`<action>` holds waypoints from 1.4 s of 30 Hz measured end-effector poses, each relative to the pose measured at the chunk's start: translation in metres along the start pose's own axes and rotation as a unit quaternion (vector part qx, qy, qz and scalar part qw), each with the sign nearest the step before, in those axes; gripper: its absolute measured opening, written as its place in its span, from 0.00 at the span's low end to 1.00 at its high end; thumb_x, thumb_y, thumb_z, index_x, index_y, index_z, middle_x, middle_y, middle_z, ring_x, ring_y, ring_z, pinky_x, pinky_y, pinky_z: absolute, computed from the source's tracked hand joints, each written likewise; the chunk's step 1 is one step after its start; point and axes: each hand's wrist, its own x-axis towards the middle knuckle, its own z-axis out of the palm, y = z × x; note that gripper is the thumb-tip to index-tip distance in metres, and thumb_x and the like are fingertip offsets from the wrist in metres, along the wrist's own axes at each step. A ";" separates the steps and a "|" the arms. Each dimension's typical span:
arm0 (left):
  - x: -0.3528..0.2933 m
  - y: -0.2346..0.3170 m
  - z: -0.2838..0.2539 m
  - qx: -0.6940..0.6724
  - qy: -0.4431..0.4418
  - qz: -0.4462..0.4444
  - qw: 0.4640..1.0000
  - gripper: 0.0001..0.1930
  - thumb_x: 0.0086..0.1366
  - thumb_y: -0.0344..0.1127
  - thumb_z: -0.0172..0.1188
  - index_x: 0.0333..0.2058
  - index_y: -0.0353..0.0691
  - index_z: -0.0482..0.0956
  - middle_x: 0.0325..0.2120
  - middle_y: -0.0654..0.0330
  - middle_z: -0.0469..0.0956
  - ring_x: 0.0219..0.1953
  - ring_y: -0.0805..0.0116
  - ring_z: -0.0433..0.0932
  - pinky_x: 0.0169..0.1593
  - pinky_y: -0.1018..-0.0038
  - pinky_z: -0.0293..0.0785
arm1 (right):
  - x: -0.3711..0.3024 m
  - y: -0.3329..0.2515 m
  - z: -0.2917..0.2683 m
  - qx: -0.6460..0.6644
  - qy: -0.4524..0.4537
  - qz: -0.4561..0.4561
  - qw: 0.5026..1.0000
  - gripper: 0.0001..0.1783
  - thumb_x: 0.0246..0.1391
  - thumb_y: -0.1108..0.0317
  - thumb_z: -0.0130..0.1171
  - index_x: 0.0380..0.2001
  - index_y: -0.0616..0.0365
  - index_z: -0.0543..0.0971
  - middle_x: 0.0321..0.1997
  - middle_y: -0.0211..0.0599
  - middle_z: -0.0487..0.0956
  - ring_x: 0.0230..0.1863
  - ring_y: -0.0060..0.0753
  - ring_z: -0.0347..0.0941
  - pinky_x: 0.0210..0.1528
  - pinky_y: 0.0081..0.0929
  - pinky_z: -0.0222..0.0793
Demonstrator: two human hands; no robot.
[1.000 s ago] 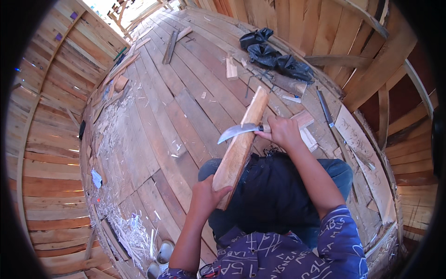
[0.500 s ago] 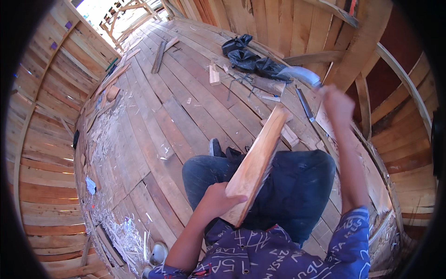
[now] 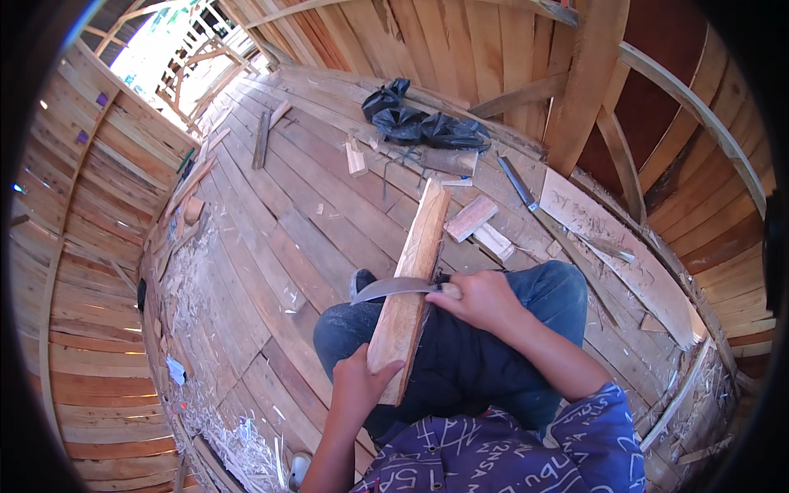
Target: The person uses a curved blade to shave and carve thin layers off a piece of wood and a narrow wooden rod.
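My left hand (image 3: pixel 364 384) grips the near end of a pale wooden board (image 3: pixel 398 316), its thumb lying on the top face. The board slants up and away from my lap, its far end above the floor. In my right hand (image 3: pixel 481 300) is the handle of a machete (image 3: pixel 394 287) with a curved metal blade. The blade lies across the board about midway along, its tip reaching past the left edge. Whether the edge cuts into the wood I cannot tell.
Black plastic bags (image 3: pixel 423 123) lie by the far wall. A dark, narrow tool (image 3: pixel 516 182), wood offcuts (image 3: pixel 471 218) and a wide pale plank (image 3: pixel 616 246) rest on the right. Wood shavings (image 3: pixel 238 440) are heaped at the lower left. Plank walls (image 3: pixel 107 353) stand on both sides.
My right hand has come down and inward from the upper right, bringing the machete onto the board. The board stands more upright in view, still in my left hand.
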 end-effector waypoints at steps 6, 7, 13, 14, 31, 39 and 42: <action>-0.008 -0.048 0.016 -0.053 0.020 -0.048 0.997 0.30 0.53 0.54 0.72 0.37 0.27 0.79 0.24 0.38 0.79 0.31 0.39 0.81 0.34 0.57 0.77 | 0.050 0.016 0.037 -0.113 -0.061 -0.032 0.991 0.38 0.54 0.31 0.53 0.21 0.61 0.81 0.18 0.50 0.78 0.23 0.53 0.78 0.27 0.46 0.73; -0.007 -0.053 0.020 -0.060 0.030 -0.040 0.997 0.30 0.53 0.54 0.72 0.37 0.28 0.79 0.23 0.38 0.79 0.30 0.39 0.81 0.33 0.57 0.77 | 0.059 0.020 0.042 -0.134 -0.067 -0.047 0.988 0.38 0.55 0.30 0.52 0.22 0.61 0.82 0.17 0.50 0.78 0.22 0.51 0.79 0.25 0.46 0.73; 0.002 -0.067 0.022 -0.063 -0.013 -0.088 0.994 0.29 0.52 0.49 0.75 0.43 0.31 0.80 0.26 0.45 0.83 0.29 0.53 0.85 0.33 0.65 0.79 | 0.043 -0.013 0.071 -0.099 -0.162 -0.110 0.976 0.38 0.54 0.29 0.51 0.20 0.59 0.80 0.16 0.45 0.78 0.21 0.48 0.79 0.26 0.41 0.75; 0.001 -0.069 0.024 -0.079 -0.014 -0.097 0.992 0.29 0.52 0.50 0.75 0.42 0.31 0.80 0.26 0.44 0.83 0.29 0.52 0.85 0.33 0.64 0.79 | 0.045 -0.014 0.067 -0.121 -0.165 -0.132 0.970 0.38 0.54 0.29 0.51 0.20 0.59 0.80 0.17 0.45 0.78 0.21 0.48 0.79 0.26 0.41 0.75; 0.014 -0.070 0.035 -0.054 0.010 -0.047 0.997 0.31 0.53 0.56 0.71 0.37 0.28 0.79 0.23 0.38 0.79 0.30 0.40 0.81 0.35 0.56 0.78 | 0.056 0.017 0.053 -0.050 -0.113 0.026 0.992 0.32 0.57 0.39 0.57 0.25 0.64 0.79 0.24 0.55 0.80 0.28 0.59 0.78 0.32 0.49 0.74; 0.005 -0.053 0.028 -0.075 0.010 -0.055 0.996 0.27 0.54 0.45 0.74 0.44 0.29 0.79 0.33 0.42 0.83 0.37 0.51 0.85 0.41 0.64 0.79 | 0.032 0.025 0.046 0.262 -0.210 0.093 0.937 0.29 0.58 0.45 0.60 0.28 0.67 0.80 0.23 0.54 0.79 0.27 0.54 0.78 0.36 0.45 0.73; -0.011 -0.036 0.022 -0.087 0.015 -0.054 0.995 0.26 0.54 0.39 0.74 0.47 0.28 0.78 0.36 0.45 0.84 0.39 0.58 0.85 0.43 0.68 0.79 | 0.023 0.014 0.021 0.321 -0.310 0.151 0.882 0.30 0.58 0.44 0.61 0.29 0.68 0.79 0.23 0.54 0.79 0.29 0.51 0.78 0.37 0.42 0.73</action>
